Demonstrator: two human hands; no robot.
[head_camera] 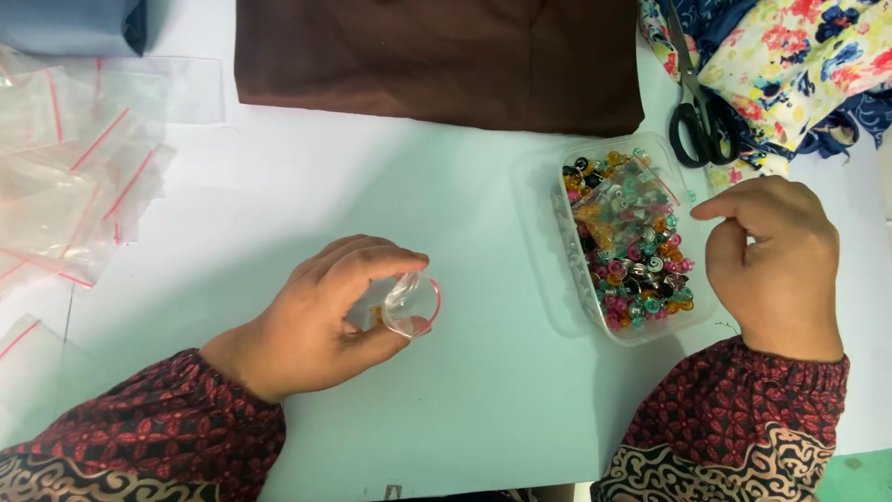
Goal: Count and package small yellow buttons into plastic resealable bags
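A small clear zip bag point(410, 304) with a red seal strip sits in the left hand point(321, 311), low on the white table point(465, 390) and a little left of centre. Thumb and fingers curl around it and pinch its mouth into a rounded opening that faces right, toward the beads. A few amber bits seem to lie inside it, though the plastic blurs them.

To the right of that mouth, apart from it across a strip of bare table, stands a clear plastic tub point(569, 246) of mixed beads point(632, 242): pink, teal, amber, black and silvery. Its long axis runs up and down the view.

The right hand point(771, 265) rests just beside the tub's right edge, so it is much the nearer hand to the beads. It is loosely closed, forefinger and thumb drawn together and pointing left over the rim; whether they pinch a bead I cannot tell.

Farther out lie black-handled scissors point(701, 116) on floral cloth point(799, 56), a brown cloth point(437, 60) at the top, and empty zip bags point(74, 177) at far left.
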